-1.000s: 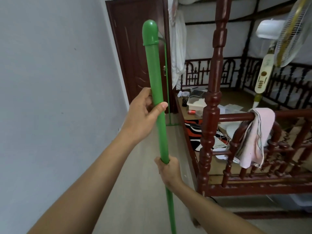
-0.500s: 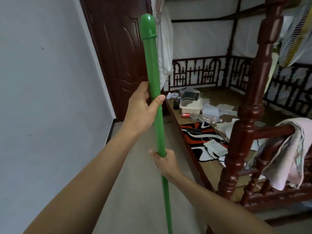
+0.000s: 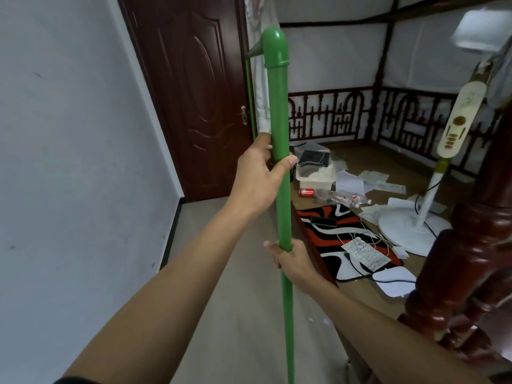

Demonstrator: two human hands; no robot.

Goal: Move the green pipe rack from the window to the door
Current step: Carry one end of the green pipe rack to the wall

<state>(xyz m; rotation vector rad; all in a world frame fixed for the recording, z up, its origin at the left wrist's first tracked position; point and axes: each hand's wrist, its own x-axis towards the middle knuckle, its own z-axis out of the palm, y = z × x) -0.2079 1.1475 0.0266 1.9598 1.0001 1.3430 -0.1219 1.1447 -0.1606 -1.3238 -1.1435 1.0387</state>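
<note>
The green pipe rack [image 3: 280, 112] stands upright in front of me, its near post running from an elbow joint at the top down past the frame's bottom edge. A top bar leads back from the elbow to a thinner far post beside the door. My left hand [image 3: 256, 178] grips the near post high up. My right hand [image 3: 291, 257] grips the same post lower down. The dark brown door [image 3: 194, 101] is shut, straight ahead on the left.
A white wall [image 3: 69, 162] runs along the left. On the right a carved wooden bed [image 3: 471, 273] holds a patterned mat, papers, a red can, a plastic box and a white standing fan [image 3: 415, 225]. Pale floor [image 3: 235, 314] leads between wall and bed to the door.
The view has advanced toward the door, which is now larger and nearer. The bed post has slid to the right edge. Both hands keep the same grip on the pipe.
</note>
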